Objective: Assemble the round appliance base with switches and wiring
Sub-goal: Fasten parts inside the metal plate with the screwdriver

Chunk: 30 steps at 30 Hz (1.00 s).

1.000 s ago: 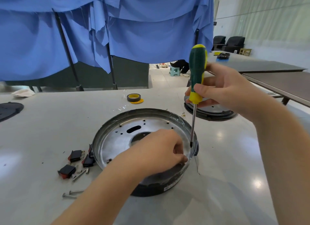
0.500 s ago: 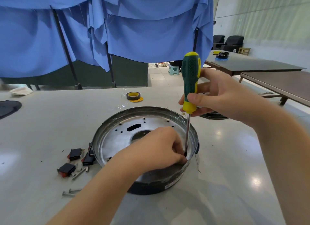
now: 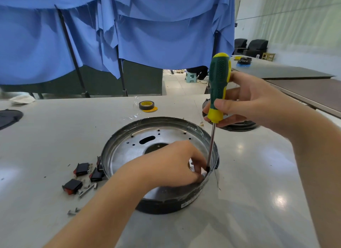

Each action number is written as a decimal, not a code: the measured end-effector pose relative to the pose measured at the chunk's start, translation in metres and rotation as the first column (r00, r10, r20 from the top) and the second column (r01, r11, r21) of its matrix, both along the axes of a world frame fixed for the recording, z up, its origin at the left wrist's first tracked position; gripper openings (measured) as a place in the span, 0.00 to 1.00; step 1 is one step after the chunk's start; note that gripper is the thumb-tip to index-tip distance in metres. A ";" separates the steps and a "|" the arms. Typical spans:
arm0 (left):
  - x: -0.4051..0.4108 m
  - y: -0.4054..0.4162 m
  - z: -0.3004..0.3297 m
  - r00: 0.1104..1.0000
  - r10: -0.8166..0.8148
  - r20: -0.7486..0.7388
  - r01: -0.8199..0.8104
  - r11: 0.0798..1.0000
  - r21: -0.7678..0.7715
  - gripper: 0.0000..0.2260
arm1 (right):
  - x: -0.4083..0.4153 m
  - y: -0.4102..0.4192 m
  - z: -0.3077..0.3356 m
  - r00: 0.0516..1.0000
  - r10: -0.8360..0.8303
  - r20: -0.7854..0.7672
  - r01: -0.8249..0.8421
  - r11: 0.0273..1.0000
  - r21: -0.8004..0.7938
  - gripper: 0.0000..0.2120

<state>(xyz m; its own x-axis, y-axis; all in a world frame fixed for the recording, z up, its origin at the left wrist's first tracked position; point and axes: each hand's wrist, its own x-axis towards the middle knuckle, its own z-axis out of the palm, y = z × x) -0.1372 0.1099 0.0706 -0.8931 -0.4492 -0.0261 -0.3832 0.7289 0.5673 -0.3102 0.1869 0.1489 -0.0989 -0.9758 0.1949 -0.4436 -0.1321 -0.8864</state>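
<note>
Left hand [image 3: 177, 162] pinches something small, hidden by its fingers, inside the round base [image 3: 158, 162] at mid-table, while the right hand [image 3: 245, 103] grips the upright screwdriver [image 3: 217, 92], which probably wants keeping vertical and seated before turning.

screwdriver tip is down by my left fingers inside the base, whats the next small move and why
Probably start turning the green and yellow screwdriver with the right hand. Its tip already sits at the inner wall of the round metal appliance base, where the left hand pinches something small and hidden, likely a screw.
</note>
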 end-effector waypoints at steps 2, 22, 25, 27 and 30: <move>0.000 0.001 0.000 1.000 0.003 -0.007 -0.003 1.000 -0.027 0.08 | 0.000 0.001 0.000 1.000 0.000 -0.001 0.000 1.000 -0.003 0.29; 0.002 -0.005 0.000 0.999 0.036 0.027 -0.037 0.999 0.025 0.07 | 0.000 0.000 -0.001 1.000 0.003 0.017 -0.003 1.000 0.024 0.32; 0.005 -0.010 0.000 0.998 0.027 0.058 -0.030 0.998 0.064 0.08 | 0.000 0.000 -0.002 1.000 0.019 0.018 -0.020 0.999 0.029 0.29; 0.006 -0.010 0.001 0.998 0.010 0.069 -0.015 0.997 0.069 0.06 | 0.000 0.000 -0.002 1.000 0.023 0.004 -0.023 0.999 0.035 0.29; 0.005 -0.009 0.000 0.998 -0.003 0.057 -0.001 0.998 0.056 0.03 | 0.000 0.001 -0.002 1.000 0.026 0.012 -0.026 0.999 0.022 0.28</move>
